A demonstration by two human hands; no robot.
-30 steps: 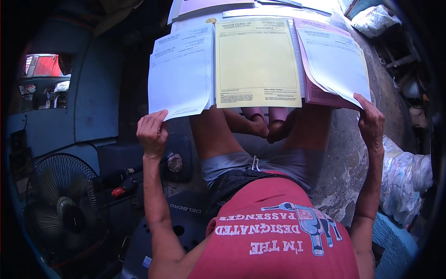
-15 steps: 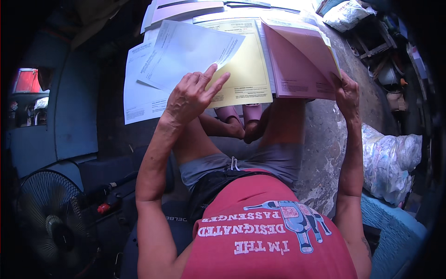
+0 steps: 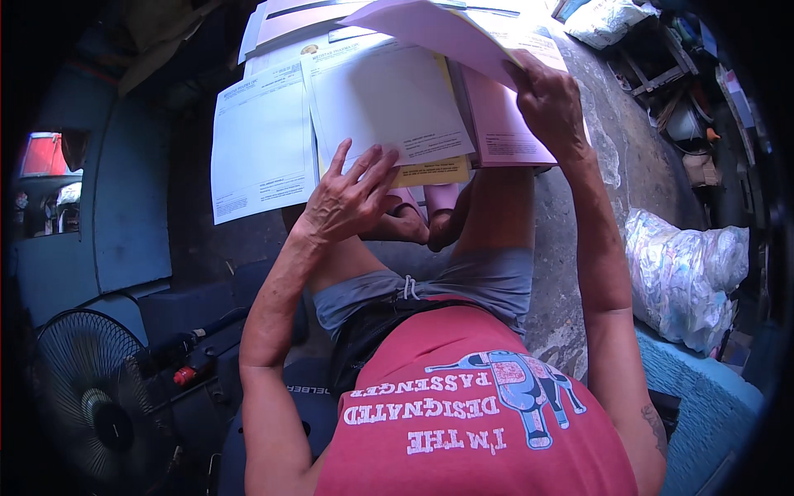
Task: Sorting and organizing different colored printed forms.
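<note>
My right hand [image 3: 550, 103] pinches a pink form sheet [image 3: 430, 31] at its near right corner. The sheet is lifted and curves leftward through the air. Below it lies a stack of pink forms [image 3: 513, 132]. With fingers spread, my left hand [image 3: 356, 190] rests on the lower edge of a white form sheet [image 3: 385, 99]. That sheet covers most of a yellow form [image 3: 430, 172], whose lower strip and right edge show. More white forms [image 3: 263, 145] lie to the left, overhanging the near edge of the work surface.
Further paper piles [image 3: 306, 23] stand at the far side. At left is a black fan [image 3: 103, 413]. Plastic-wrapped bundles [image 3: 686, 273] sit on a blue ledge [image 3: 695, 397] at right, and a white sack [image 3: 608, 21] lies beyond. Concrete floor [image 3: 571, 240] shows beside my legs.
My right hand has moved left and away from me, lifting a pink sheet off its stack. The slanted white sheet now lies straight over the yellow form, with my left hand on it.
</note>
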